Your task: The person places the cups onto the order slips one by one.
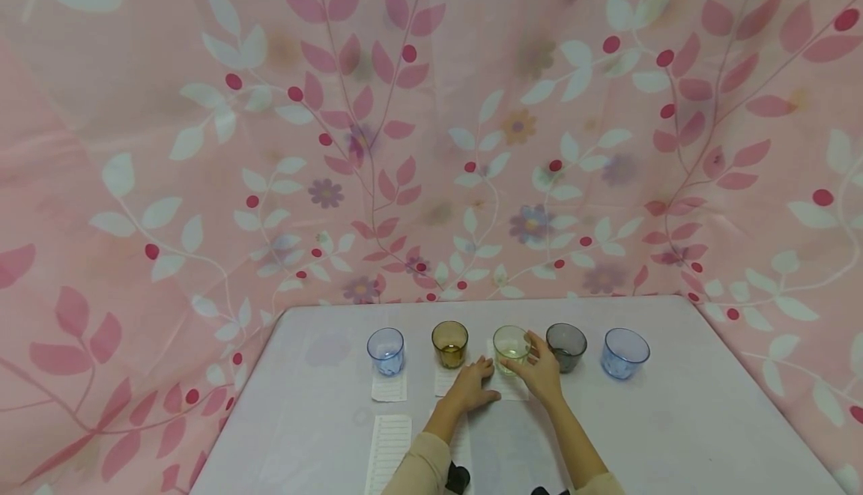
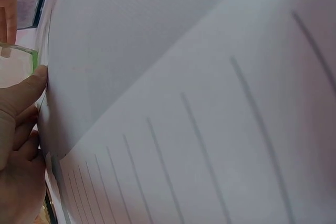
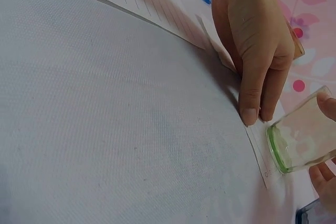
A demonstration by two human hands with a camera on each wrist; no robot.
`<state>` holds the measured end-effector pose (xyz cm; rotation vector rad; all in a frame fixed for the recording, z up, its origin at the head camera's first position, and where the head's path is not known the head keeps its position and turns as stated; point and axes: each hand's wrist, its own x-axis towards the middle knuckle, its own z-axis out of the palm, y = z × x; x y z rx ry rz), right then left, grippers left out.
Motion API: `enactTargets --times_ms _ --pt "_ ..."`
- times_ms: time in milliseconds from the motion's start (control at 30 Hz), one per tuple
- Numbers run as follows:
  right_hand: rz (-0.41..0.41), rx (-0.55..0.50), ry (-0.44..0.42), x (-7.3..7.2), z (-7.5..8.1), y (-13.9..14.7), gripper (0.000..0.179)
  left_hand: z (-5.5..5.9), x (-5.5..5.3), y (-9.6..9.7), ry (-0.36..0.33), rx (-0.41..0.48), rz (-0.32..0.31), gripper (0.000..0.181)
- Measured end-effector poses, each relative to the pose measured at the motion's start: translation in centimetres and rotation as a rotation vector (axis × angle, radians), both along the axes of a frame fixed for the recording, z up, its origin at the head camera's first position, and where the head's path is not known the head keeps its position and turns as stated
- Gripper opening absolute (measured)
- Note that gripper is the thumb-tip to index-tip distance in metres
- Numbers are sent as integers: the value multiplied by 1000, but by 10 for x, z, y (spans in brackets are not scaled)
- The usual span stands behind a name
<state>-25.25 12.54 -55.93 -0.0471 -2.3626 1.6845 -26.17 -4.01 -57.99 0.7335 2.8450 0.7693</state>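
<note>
Pale green glass point(image 1: 510, 341), right of centre in the lower part of the head view, third in a row of five. In the grasp of the right hand point(image 1: 539, 375), with fingers bent round the right side and thumb across the near side. In the right wrist view, at the right edge of the frame, thumb above and fingers below. Cannot tell whether resting on the slip point(image 1: 516, 392) or slightly raised.

Just left of that, left hand point(image 1: 467, 390), fingers released and extended, thumb apart. In the right wrist view, pointing down from the top of the frame, fingertips touching the slip close to the base of the green glass.

Along the row in the head view, from the left: left blue glass point(image 1: 386, 354) on a printed paper point(image 1: 389, 390); amber glass point(image 1: 449, 345), near the left hand and also with paper below; then, beyond the green glass, grey glass point(image 1: 568, 348), just beside the right hand; right blue glass point(image 1: 625, 354) at the end.

Lower centre, a lined sheet point(image 1: 389, 450) flat on the white surface point(image 1: 303, 412). Cream sleeves point(image 1: 421, 469) at the bottom edge. Behind everything, pink floral cloth point(image 1: 431, 135) filling the upper frame.
</note>
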Motion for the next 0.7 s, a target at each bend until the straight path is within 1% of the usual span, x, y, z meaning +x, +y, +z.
enactTargets --times_ms 167,367,700 --pt "16 13 -9 1 -1 0 80 1 1 0 3 -11 -11 58" --pt "26 25 3 2 -1 -1 78 2 2 -1 14 -21 -31 58" --pt "38 22 22 6 1 -1 76 2 1 0 0 -23 -20 60"
